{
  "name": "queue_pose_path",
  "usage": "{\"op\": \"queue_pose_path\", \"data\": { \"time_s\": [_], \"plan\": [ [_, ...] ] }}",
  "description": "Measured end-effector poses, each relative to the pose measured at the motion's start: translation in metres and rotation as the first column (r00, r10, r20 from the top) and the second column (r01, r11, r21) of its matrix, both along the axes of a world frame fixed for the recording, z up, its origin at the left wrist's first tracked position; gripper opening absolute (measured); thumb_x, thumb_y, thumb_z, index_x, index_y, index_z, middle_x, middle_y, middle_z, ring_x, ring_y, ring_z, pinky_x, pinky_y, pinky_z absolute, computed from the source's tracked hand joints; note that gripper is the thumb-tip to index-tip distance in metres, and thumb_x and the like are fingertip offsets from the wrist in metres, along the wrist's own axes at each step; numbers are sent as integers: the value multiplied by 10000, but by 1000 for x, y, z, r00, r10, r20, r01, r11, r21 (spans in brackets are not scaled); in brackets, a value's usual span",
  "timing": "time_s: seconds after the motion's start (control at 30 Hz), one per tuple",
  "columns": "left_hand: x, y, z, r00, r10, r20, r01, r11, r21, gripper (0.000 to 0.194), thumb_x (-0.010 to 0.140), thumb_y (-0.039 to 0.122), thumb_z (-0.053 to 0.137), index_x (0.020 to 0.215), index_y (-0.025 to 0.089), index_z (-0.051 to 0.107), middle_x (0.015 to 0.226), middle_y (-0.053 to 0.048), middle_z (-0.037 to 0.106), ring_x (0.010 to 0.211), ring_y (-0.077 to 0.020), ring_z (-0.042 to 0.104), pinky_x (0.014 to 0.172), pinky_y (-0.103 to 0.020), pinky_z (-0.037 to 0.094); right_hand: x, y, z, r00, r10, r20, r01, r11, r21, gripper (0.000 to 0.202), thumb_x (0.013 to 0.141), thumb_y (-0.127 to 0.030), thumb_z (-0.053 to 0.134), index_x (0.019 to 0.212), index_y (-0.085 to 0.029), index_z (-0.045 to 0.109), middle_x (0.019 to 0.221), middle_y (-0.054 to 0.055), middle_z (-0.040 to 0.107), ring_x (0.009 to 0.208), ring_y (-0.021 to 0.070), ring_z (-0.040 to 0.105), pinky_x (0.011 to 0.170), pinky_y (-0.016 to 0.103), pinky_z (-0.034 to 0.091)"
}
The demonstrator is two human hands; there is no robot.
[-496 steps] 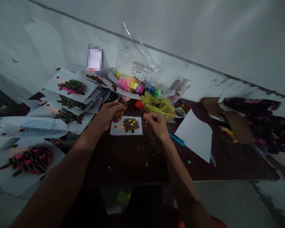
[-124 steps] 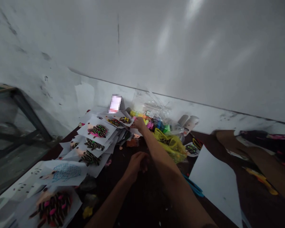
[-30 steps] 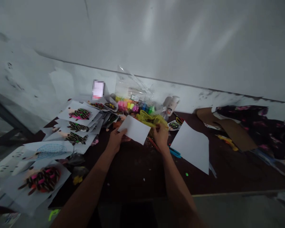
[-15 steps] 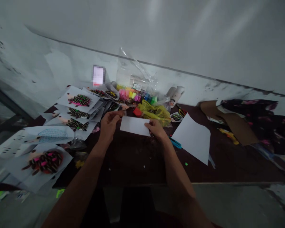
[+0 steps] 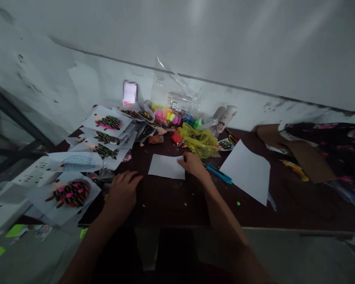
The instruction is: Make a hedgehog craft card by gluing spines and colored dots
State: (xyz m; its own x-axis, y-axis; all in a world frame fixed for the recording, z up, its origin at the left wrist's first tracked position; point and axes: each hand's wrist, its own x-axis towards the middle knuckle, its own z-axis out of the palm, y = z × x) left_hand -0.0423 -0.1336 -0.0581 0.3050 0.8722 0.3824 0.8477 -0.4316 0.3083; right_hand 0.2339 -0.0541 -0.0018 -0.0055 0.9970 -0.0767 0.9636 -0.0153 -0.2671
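A small white sheet of paper (image 5: 165,166) lies at the middle of the dark table. My right hand (image 5: 193,165) grips its right edge between thumb and fingers. Off to the left, my left hand (image 5: 123,191) is open and empty, its thumb apart from the fingers, low over the table beside the hedgehog pictures. Just right of my right hand lie blue-handled scissors (image 5: 219,172), partly beside a larger white sheet (image 5: 247,169). Beyond the small sheet are a yellow plastic bag (image 5: 199,140), a red lump (image 5: 176,137) and a brown-orange packet (image 5: 156,139).
Stacked hedgehog pictures (image 5: 108,122) cover the left side, with another hedgehog picture (image 5: 68,193) nearer me. Colourful clay packs (image 5: 171,116) in clear plastic stand against the wall. At right lie a yellow cutter (image 5: 296,169), brown cardboard (image 5: 307,157) and dark floral cloth (image 5: 328,138).
My left hand has moved away from the paper, toward me and left. The small sheet has come down nearer to me, with my right hand still at its right edge. The view has shifted slightly.
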Motion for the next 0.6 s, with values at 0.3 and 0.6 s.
{"op": "queue_pose_path", "data": {
  "time_s": [0.3,0.6],
  "plan": [
    [-27,13,-11,992,-21,122,18,999,30,580,742,9,380,1155,186,747,1270,-142,695,1176,-306,635,1045,-490,509,-4,-3,2,993,-109,47,103,987,123,287,919,-292,652,1159,-143,702,1113,180,726,975,302,694,804,358,494],
    [4,44,18,976,-183,121,182,983,20,408,870,113,411,1074,192,755,1153,-121,748,1101,-287,669,1058,-486,499,-14,-3,-3,988,153,-34,-144,970,196,232,949,-151,534,974,-180,762,981,92,757,896,212,670,789,285,445]
  ]
}}
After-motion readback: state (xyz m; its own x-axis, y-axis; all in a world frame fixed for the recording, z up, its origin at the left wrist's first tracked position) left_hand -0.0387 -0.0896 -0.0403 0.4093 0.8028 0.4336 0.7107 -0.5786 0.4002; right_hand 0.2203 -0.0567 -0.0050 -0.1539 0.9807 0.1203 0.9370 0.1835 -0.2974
